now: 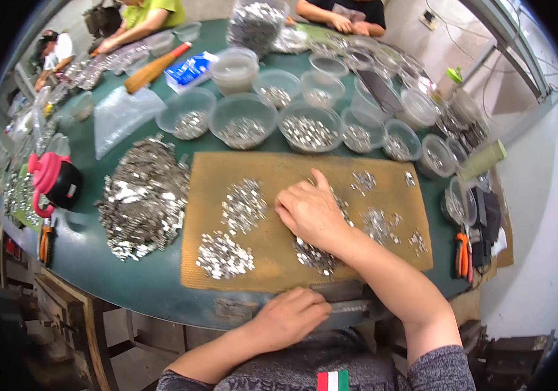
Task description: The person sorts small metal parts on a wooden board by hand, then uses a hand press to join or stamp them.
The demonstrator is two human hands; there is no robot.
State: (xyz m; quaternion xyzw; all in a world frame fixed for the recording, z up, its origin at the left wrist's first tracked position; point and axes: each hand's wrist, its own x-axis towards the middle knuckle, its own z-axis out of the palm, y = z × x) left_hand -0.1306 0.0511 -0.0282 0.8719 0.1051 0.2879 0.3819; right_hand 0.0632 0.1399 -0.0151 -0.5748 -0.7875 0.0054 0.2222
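Note:
My right hand [310, 212] is over the middle of a tan ridged mat [279, 169], palm down. Its fingers are bent and pressed together, with one sticking out; whatever they hold is hidden. Under and beside it lies a pile of small silvery metal pieces [318, 259], partly covered by the hand and wrist. To its left are two more piles of pieces [244, 205] [224, 255]; smaller piles [376, 225] spread to its right. My left hand [292, 318] is at the table's near edge, its fingers curled together and their tips not visible.
A big heap of metal pieces [143, 199] lies left of the mat. Clear plastic bowls [243, 122] with pieces line its far side. A pink-lidded black jug [57, 181] stands left; orange-handled pliers [463, 255] lie right. Co-workers sit across the green table [90, 244].

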